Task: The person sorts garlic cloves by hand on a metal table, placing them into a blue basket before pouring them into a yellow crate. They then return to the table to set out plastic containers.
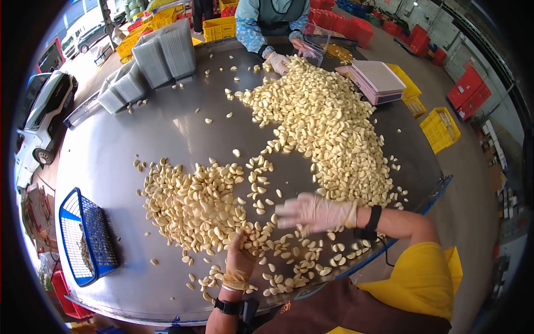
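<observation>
Looks bright, lit by daylight from the left, nearly blown out around the white vehicle (pixel 41 125). Shows whitish glare across the metal table (pixel 119 161). Blurs slightly at the right hand (pixel 317 212). Bends strongly fisheye-style, darkening to black at the corners.

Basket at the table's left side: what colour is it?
The basket is blue, seen best in the head view.

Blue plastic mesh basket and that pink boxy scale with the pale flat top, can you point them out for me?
Blue plastic mesh basket (pixel 100 236): head view, on its wall nearest the picture's middle.
Pink boxy scale (pixel 379 76): head view, on the middle of its pale flat top.
</observation>
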### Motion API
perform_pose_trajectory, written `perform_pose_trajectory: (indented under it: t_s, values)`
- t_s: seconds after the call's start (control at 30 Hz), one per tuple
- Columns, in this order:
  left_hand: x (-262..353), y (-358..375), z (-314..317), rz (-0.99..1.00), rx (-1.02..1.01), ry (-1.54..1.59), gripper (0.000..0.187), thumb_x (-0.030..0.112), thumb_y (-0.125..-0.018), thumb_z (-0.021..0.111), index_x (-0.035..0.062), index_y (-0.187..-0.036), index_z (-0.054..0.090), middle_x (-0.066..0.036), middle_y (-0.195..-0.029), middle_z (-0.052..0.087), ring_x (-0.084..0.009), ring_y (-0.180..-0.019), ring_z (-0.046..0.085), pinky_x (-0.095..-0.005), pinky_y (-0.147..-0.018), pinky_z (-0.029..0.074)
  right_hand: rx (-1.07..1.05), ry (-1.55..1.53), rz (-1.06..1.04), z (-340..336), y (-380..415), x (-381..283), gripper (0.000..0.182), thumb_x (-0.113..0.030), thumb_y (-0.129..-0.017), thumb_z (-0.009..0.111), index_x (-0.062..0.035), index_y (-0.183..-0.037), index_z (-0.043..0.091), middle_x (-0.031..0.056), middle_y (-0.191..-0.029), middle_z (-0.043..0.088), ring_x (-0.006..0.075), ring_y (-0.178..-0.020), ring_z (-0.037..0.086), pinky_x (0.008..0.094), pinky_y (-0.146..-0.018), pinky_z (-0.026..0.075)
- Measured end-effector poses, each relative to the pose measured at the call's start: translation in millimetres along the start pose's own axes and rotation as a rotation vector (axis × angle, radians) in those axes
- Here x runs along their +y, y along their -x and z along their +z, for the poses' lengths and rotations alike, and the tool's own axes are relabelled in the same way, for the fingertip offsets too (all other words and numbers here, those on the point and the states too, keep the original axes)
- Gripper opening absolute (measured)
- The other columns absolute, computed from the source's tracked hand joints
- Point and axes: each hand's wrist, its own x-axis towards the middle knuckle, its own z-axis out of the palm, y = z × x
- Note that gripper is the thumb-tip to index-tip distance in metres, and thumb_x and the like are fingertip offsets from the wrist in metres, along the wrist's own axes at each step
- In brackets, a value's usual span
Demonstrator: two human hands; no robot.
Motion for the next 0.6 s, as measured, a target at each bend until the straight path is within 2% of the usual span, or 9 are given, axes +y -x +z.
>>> perform_pose_trajectory:
  t_s: [0.07,0.1,0.13,0.2,0.27,0.4,0.47,0.5,0.6]
  values:
    - [1,2,5,0.031,-0.005,-0.025,0.023,0.027,-0.099,0.052,0.0064,-0.106,0.061,-0.006,-0.097,0.067,-0.0192,-0.082,0.066,-0.0303,-0.073,0.053,-0.183,-0.216,-0.201,10,19,-55,0.078,-0.034,-0.074,0.075,-0.0353,-0.145,0.042,0.0046,-0.159,0.026,0.0304,-0.144,0.027,0.0526,-0.113,0.025]
    - [3,1,0,0.017,-0.006,-0.011,0.023,0.027,-0.099,0.052,0.0068,-0.105,0.061,-0.005,-0.093,0.066,-0.0179,-0.080,0.063,-0.0287,-0.068,0.050,-0.339,-0.329,-0.165,3,31,-69,0.074,-0.033,-0.077,0.074,-0.0354,-0.144,0.043,0.0054,-0.158,0.027,0.0300,-0.146,0.023,0.0532,-0.116,0.021]
    - [4,0,-3,0.005,-0.007,0.004,0.022,0.026,-0.099,0.051,0.0071,-0.104,0.061,-0.003,-0.090,0.064,-0.0166,-0.077,0.061,-0.0271,-0.063,0.047,-0.255,-0.333,-0.140,24,57,-66,0.065,-0.033,-0.080,0.071,-0.0340,-0.141,0.046,0.0067,-0.158,0.028,0.0300,-0.144,0.027,0.0535,-0.115,0.022]
    - [2,0,0,0.015,0.027,-0.016,0.023,0.027,-0.099,0.051,0.0070,-0.105,0.061,-0.003,-0.089,0.063,-0.0162,-0.075,0.059,-0.0265,-0.062,0.046,-0.122,-0.215,-0.021,17,95,-40,0.060,-0.034,-0.083,0.069,-0.0342,-0.139,0.047,0.0035,-0.155,0.033,0.0274,-0.140,0.032,0.0559,-0.114,0.021]
    - [2,1,-5,0.027,-0.065,0.010,0.024,0.027,-0.100,0.051,0.0061,-0.106,0.061,-0.006,-0.098,0.067,-0.0203,-0.086,0.066,-0.0316,-0.072,0.052,-0.049,0.102,0.281,24,128,-3,0.059,-0.035,-0.085,0.066,-0.0369,-0.140,0.043,-0.0014,-0.150,0.038,0.0235,-0.136,0.037,0.0579,-0.114,0.018]
    - [1,-6,-16,-0.019,-0.117,-0.007,0.024,0.026,-0.099,0.052,0.0062,-0.108,0.061,-0.004,-0.094,0.067,-0.0196,-0.088,0.066,-0.0318,-0.075,0.053,-0.090,0.365,0.310,18,158,82,0.054,-0.034,-0.092,0.056,-0.0400,-0.142,0.038,-0.0047,-0.147,0.040,0.0196,-0.135,0.038,0.0594,-0.115,0.015]
    - [6,-7,-20,-0.006,-0.119,-0.031,0.023,0.025,-0.099,0.052,0.0062,-0.108,0.061,-0.004,-0.093,0.067,-0.0197,-0.088,0.066,-0.0319,-0.075,0.053,-0.138,0.699,0.432,28,158,120,0.048,-0.031,-0.094,0.050,-0.0411,-0.140,0.042,-0.0061,-0.148,0.040,0.0187,-0.137,0.036,0.0598,-0.116,0.014]
    - [6,-7,-20,0.003,-0.121,-0.043,0.023,0.025,-0.099,0.053,0.0062,-0.108,0.061,-0.004,-0.093,0.067,-0.0197,-0.089,0.066,-0.0321,-0.075,0.053,-0.224,0.630,0.478,18,153,134,0.047,-0.025,-0.096,0.047,-0.0430,-0.138,0.044,-0.0076,-0.149,0.038,0.0180,-0.141,0.033,0.0597,-0.117,0.013]
    - [7,-5,-14,0.044,-0.057,-0.040,0.022,0.025,-0.098,0.054,0.0063,-0.107,0.062,-0.004,-0.092,0.067,-0.0192,-0.085,0.065,-0.0317,-0.072,0.053,-0.257,0.719,0.569,15,152,166,0.045,-0.023,-0.094,0.048,-0.0431,-0.135,0.049,-0.0088,-0.150,0.036,0.0191,-0.143,0.030,0.0598,-0.117,0.012]
